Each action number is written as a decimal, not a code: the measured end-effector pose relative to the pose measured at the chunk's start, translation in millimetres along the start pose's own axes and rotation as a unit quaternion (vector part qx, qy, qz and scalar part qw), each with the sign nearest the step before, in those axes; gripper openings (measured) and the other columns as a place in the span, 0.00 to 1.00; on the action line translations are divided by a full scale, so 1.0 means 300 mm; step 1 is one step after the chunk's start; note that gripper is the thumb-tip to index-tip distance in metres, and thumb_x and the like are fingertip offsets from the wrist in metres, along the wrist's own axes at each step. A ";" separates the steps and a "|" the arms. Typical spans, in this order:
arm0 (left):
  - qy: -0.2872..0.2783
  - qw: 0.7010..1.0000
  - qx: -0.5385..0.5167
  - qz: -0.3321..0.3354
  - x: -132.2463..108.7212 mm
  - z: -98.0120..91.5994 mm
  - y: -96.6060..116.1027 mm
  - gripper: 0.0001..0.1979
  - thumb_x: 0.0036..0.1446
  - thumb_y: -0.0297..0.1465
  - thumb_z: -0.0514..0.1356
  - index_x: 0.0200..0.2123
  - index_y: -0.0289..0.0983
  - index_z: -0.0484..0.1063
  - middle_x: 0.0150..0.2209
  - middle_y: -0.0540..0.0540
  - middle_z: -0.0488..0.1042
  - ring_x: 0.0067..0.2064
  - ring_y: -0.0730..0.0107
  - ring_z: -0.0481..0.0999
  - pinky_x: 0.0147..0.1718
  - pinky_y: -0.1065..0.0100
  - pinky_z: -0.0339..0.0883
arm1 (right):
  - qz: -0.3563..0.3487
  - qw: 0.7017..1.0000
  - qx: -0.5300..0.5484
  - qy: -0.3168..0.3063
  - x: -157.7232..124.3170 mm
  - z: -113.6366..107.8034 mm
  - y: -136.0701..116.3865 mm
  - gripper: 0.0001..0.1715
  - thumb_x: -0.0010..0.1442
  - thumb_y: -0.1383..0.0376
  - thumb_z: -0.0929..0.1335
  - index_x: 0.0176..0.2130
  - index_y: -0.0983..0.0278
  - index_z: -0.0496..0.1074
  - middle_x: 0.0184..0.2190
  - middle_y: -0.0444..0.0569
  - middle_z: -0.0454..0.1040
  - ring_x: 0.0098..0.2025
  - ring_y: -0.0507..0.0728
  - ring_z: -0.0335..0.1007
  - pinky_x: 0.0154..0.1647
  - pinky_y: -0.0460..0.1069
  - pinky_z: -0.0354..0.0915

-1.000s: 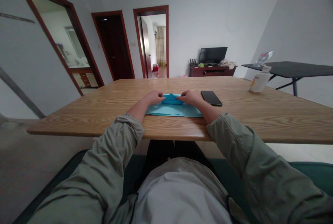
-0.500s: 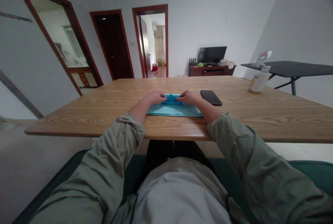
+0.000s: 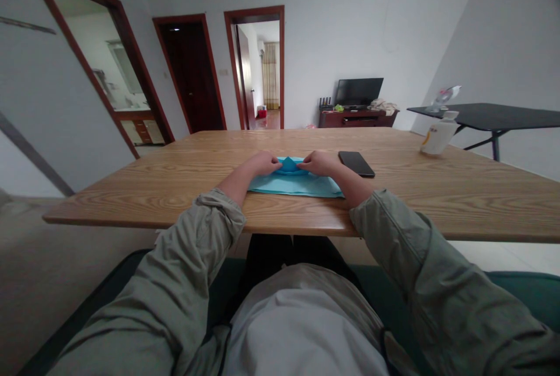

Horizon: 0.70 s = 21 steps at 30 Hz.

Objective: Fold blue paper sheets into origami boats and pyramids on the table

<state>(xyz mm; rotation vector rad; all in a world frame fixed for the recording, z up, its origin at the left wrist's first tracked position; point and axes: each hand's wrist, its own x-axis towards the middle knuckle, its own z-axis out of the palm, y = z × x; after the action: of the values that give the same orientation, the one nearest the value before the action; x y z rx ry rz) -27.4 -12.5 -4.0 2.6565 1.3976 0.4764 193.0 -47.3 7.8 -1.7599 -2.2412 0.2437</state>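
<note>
Your left hand (image 3: 262, 163) and right hand (image 3: 321, 162) sit equally near the blue folded paper (image 3: 295, 186), lying long-axis left to right on the desk (image 3: 175, 189). Your fingers (image 3: 275, 162) touch its raised peak (image 3: 289, 165) from both sides; you cannot tell whether they clamp it.

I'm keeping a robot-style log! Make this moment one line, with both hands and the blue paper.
left hand: touching blue folded paper | right hand: touching same paper | nearby: black phone on wooden table

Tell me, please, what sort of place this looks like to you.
It looks like a home's living and dining room: a wooden dining table, a television on a low wooden cabinet, and a dark interior door.
</note>
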 end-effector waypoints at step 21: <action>-0.014 0.998 0.056 -0.022 -0.003 -0.008 0.021 0.21 0.59 0.41 0.51 0.30 0.36 0.79 0.28 0.43 0.77 0.27 0.68 0.68 0.28 0.67 0.55 | 0.012 1.000 -0.002 -0.015 0.001 -0.005 -0.020 0.20 0.58 0.55 0.65 0.35 0.67 0.80 0.25 0.49 0.75 0.25 0.52 0.65 0.26 0.45 0.55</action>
<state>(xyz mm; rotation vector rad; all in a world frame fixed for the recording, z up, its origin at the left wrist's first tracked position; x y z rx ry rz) -23.5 -17.0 -0.6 2.7006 1.5140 0.3639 187.9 -48.5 11.1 -1.7988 -2.2440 0.2723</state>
